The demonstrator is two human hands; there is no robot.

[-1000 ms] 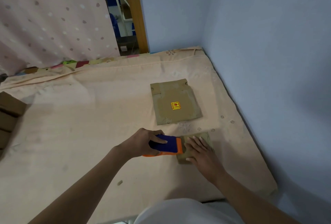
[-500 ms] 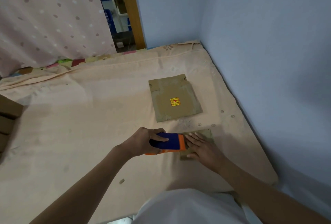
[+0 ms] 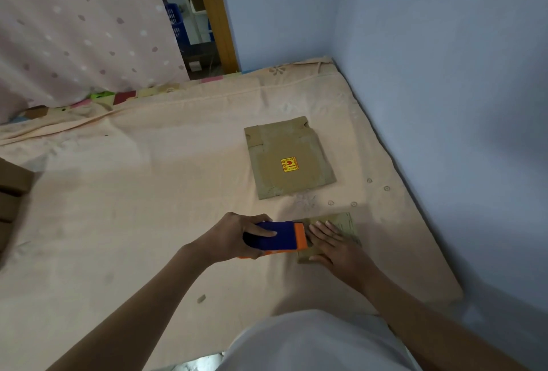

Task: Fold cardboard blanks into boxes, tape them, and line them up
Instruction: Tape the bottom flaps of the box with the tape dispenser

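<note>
Left hand (image 3: 237,235): fingers and thumb curled round blue-and-orange tape dispenser (image 3: 277,238), its orange end touching the near-left edge of the small cardboard box (image 3: 341,223). Forearm reaches in from lower left. Right hand (image 3: 335,247): fingers straight, together, palm down, pressing flat on the box top; forearm enters from lower right. Box lies on peach bedsheet (image 3: 148,192), just nearer than the flat cardboard blank (image 3: 287,157) with yellow sticker (image 3: 289,164).

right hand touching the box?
Touching. The head view shows the right hand lying flat on top of the box, fingers straight, no gap.
</note>
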